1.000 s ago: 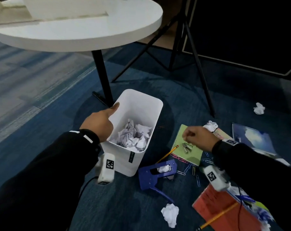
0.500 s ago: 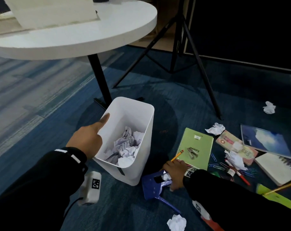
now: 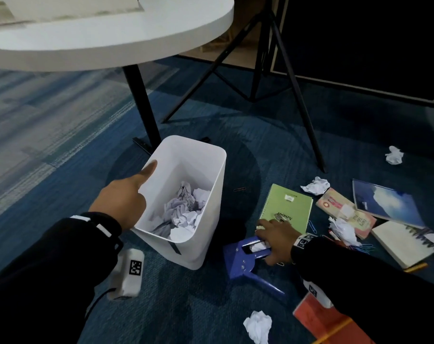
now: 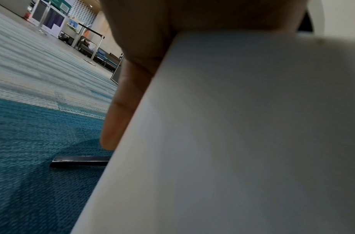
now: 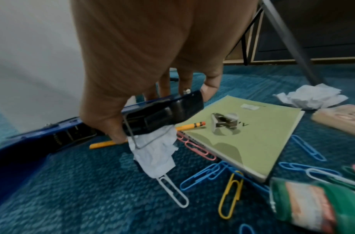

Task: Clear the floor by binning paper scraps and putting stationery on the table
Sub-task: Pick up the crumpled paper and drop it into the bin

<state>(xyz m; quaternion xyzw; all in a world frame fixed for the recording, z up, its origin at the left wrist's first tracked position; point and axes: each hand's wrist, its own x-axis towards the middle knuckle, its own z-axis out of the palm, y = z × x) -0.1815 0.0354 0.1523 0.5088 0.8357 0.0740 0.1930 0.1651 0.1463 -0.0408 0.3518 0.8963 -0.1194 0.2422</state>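
Head view: right hand [image 3: 275, 235] clamped on blue stapler [image 3: 245, 260]; paper scrap [image 5: 154, 152] beneath. Left hand [image 3: 121, 199] grips bin [image 3: 212, 194] rim, bin left of stapler.

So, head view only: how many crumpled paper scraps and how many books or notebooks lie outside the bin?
Crumpled paper scraps: 5, one of them lodged in the blue stapler
Books and notebooks: 5
Total: 10

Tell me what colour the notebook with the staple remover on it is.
Light green notebook; the right wrist view shows it best.
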